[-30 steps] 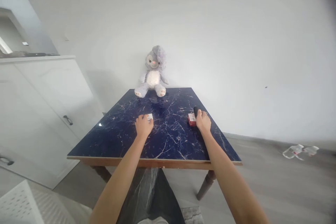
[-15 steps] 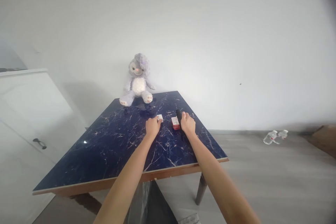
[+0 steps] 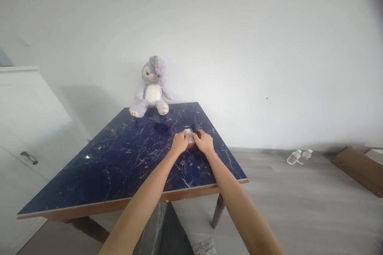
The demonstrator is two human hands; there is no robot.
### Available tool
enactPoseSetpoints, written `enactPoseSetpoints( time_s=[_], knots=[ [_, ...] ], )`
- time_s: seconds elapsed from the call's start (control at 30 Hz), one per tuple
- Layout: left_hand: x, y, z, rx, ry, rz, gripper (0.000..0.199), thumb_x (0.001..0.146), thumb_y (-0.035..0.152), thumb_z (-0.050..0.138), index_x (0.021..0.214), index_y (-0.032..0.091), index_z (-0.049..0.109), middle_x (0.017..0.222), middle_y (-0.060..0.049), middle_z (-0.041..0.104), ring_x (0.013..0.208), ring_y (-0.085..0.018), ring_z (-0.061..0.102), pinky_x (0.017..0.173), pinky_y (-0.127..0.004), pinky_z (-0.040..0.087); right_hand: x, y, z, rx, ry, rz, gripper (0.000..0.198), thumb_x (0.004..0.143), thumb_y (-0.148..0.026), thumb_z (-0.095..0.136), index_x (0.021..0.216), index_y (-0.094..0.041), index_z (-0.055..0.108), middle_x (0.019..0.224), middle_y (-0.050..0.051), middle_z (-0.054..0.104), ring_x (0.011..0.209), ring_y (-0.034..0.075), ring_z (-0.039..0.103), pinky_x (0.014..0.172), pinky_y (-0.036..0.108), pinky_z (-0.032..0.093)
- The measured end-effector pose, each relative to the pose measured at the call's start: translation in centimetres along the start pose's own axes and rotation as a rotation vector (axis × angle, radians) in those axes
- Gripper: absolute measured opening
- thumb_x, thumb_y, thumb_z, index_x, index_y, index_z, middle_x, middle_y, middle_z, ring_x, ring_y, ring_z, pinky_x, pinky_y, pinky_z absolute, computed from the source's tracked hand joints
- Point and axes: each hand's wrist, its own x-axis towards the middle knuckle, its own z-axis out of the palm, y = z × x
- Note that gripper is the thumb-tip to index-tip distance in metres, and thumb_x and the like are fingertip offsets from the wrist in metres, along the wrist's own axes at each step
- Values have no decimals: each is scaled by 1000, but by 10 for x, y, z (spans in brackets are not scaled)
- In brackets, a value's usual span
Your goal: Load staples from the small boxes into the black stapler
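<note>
On the blue marbled table, a small stack of red-and-white boxes lies between my two hands. My left hand is closed at the left side of the stack, its fingers on a small white box on top. From the right, my right hand is closed around a dark, elongated object beside the stack. Its thumb reaches over to the boxes. My fingers cover much of both items, and the dark object's kind cannot be made out.
A grey plush toy sits at the table's back edge against the wall. A white cabinet stands at the left. On the floor to the right are clear plastic bottles and a cardboard box.
My left hand has brought the small white box right to the red-and-white stack. My right hand has moved in against the stack with the dark object. The whole view has shifted slightly.
</note>
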Motion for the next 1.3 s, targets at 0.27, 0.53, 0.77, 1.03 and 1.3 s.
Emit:
enactPoseSetpoints(
  time_s=[0.27, 0.53, 0.77, 1.03, 1.3],
  knots=[
    [-5, -15, -13, -84, 23, -87, 38, 96, 39, 51, 125, 19, 66, 126, -13, 69, 119, -27, 64, 100, -34, 45, -7, -8, 9, 77, -25, -76, 39, 92, -49, 54, 120, -23, 65, 111, 7, 74, 104, 25, 69, 92, 34, 48],
    [34, 26, 20, -207, 2, -160, 37, 90, 41, 59, 117, 18, 67, 117, -14, 73, 114, -29, 66, 94, -35, 47, 5, 6, 6, 128, 153, 189, 47, 96, -44, 41, 131, -18, 58, 121, 14, 70, 114, 29, 64, 101, 42, 44],
    [43, 51, 40, -343, 17, -309, 35, 92, 39, 54, 115, 17, 68, 117, -15, 73, 116, -29, 65, 97, -34, 46, 10, 9, -1, 313, 256, 341, 60, 98, -48, 27, 143, -13, 48, 140, 18, 57, 130, 34, 53, 109, 48, 37],
    [9, 62, 45, -530, 60, -419, 44, 92, 33, 47, 128, 13, 62, 135, -17, 63, 128, -30, 57, 104, -35, 44, 14, 15, 0, 387, 220, 366, 66, 99, -54, 17, 136, -16, 55, 125, 18, 65, 119, 36, 60, 102, 51, 42],
    [13, 69, 55, -769, -34, -354, 68, 89, 40, 52, 151, 15, 38, 148, -16, 52, 137, -30, 49, 109, -39, 41, 18, 21, 1, 397, 203, 350, 71, 99, -57, 13, 142, -15, 51, 137, 18, 59, 129, 34, 54, 110, 50, 37]
  ],
)
